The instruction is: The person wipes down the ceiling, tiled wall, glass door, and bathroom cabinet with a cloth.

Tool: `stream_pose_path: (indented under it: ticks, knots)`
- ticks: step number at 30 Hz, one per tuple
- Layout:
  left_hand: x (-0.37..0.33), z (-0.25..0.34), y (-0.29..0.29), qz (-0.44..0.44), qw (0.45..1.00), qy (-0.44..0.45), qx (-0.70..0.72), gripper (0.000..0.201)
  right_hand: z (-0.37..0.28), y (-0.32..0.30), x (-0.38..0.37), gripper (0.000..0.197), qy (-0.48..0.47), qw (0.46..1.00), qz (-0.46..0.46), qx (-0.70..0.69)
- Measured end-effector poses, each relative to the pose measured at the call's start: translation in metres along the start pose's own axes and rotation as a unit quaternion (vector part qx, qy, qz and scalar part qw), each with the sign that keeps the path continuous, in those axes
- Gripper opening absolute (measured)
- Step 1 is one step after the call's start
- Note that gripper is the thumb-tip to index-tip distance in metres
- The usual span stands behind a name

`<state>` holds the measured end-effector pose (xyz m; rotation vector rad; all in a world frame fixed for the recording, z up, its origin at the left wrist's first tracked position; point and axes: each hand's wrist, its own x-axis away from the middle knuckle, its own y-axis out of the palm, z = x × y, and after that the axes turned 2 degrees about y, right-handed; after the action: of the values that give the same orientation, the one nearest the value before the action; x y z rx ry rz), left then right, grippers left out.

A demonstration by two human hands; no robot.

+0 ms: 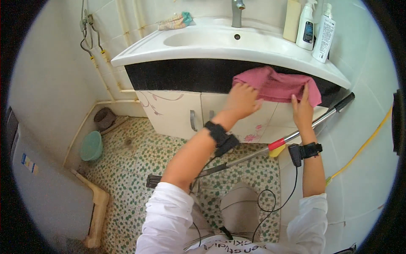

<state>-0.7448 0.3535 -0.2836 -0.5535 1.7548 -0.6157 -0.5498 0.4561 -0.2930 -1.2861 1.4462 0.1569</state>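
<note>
A pink cloth (281, 86) is spread along the black front panel (177, 76) below the washbasin rim. My left hand (243, 100), slightly blurred, grips the lower left part of the cloth with curled fingers. At its right end, my right hand (303, 109) holds the cloth between the thumb and a raised finger. The white washbasin (144, 51) sits on top of the cabinet, whose cream doors (171, 112) lie under the panel.
A long-handled pole (292, 136) leans across the cabinet's right side. Two pump bottles (325, 38) stand on the basin's right end, near the faucet (237, 15). A crumpled cloth (175, 22) lies at its back left. A green basin (91, 146) sits at the left wall.
</note>
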Motion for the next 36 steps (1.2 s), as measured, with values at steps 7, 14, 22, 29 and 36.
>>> stream_pose_path:
  ticks: [7,14,22,29,36]
  knots:
    - [0.093,-0.079,-0.034,0.054,0.968,-0.246,-0.024,0.052,-0.116,0.046,0.012,0.061,-0.083,0.983,-0.150,-0.067]
    - [0.170,-0.160,-0.043,0.155,0.915,-0.367,-0.059,0.057,-0.230,0.129,0.027,0.062,-0.301,0.938,-0.096,-0.144]
    - [0.105,-0.083,-0.021,0.090,0.955,-0.282,0.035,0.061,-0.141,0.095,0.026,0.059,-0.167,0.980,-0.102,-0.045]
    - [0.010,0.020,0.023,0.049,0.988,-0.058,0.135,0.049,-0.011,0.003,0.013,0.057,0.129,0.987,-0.068,-0.063]
    - [0.002,0.012,0.024,0.130,0.987,-0.076,0.052,0.030,0.008,0.024,0.011,0.062,0.002,0.995,0.102,-0.008]
